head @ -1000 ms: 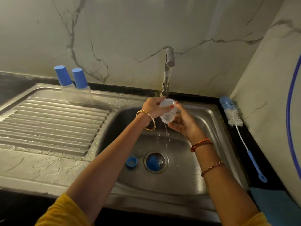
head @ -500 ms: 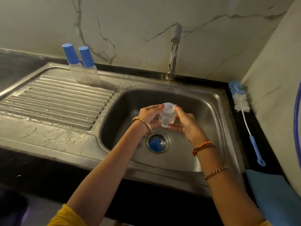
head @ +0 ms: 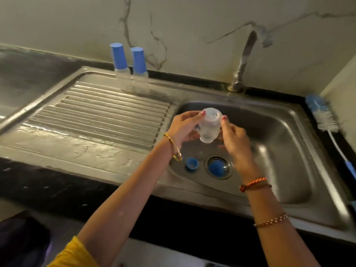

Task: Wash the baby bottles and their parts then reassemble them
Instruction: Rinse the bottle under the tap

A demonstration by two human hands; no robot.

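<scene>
I hold a clear baby bottle body (head: 210, 124) upside down over the steel sink basin (head: 273, 143), its mouth pointing down. My left hand (head: 185, 126) grips its left side and my right hand (head: 234, 139) grips its right side. On the basin floor lie a blue screw ring (head: 192, 164) and a blue cap (head: 216, 168), the cap sitting in the drain. Two assembled bottles with blue caps (head: 123, 70) (head: 140, 74) stand upright at the back of the draining board.
The tap (head: 243, 60) rises behind the basin; no water stream is visible. A blue and white bottle brush (head: 327, 120) lies on the dark counter right of the sink. The ribbed draining board (head: 107, 116) is wet. A dark counter edge runs along the front.
Both hands have carried the bottle away from the tap, lower and toward the left of the basin. The camera has shifted, so the blue ring is in view again.
</scene>
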